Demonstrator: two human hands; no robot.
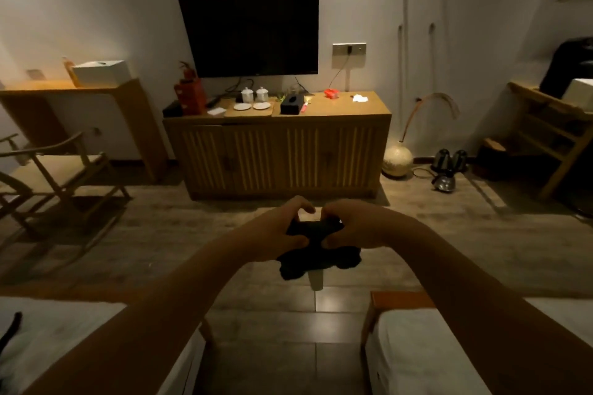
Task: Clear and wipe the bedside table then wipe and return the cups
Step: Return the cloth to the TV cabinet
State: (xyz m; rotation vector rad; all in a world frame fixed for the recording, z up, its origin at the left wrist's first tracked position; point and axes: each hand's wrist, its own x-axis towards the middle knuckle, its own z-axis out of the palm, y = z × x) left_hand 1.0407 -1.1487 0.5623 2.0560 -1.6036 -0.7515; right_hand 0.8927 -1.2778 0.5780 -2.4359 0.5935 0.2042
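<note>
Both my hands are held out in front of me over the floor, gripping a dark cloth (317,255) between them. My left hand (282,232) holds its left side and my right hand (348,228) its right side, and the cloth's lower part hangs bunched below my fingers. Two white lidded cups (254,94) stand on a wooden tray (248,112) on the cabinet (276,151) under the TV, with two white saucers (252,106) in front of them. The bedside table is out of view.
On the cabinet lie a black tissue box (291,104), a red fire extinguisher (190,96), a red item (331,93) and white paper (360,98). A wooden chair (54,176) stands left, kettles (447,167) on the floor right. White beds (417,349) flank a tiled aisle.
</note>
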